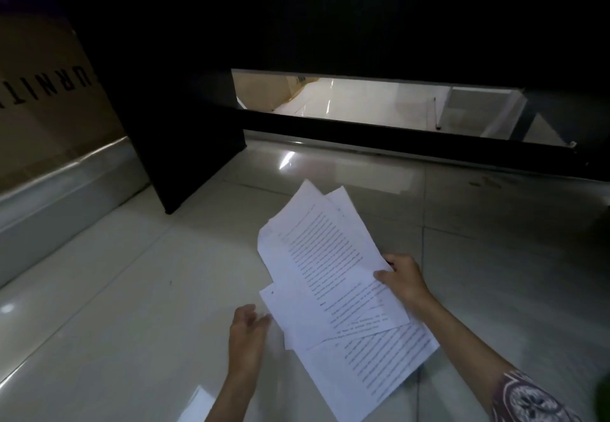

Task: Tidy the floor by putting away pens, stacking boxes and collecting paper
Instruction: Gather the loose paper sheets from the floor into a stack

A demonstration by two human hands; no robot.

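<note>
Head view: my right hand (401,278) gripped the fanned paper sheets (333,276) above the floor (115,306); left hand (247,336) relaxed, fingers released.

The cardboard box (49,91) at the left edge carries large dark capitals, seen upside down and cut off by the frame; the letters "URNIT" can be made out. The sheets of paper (333,276) bear lines of printed text, too small and blurred to read.
</note>
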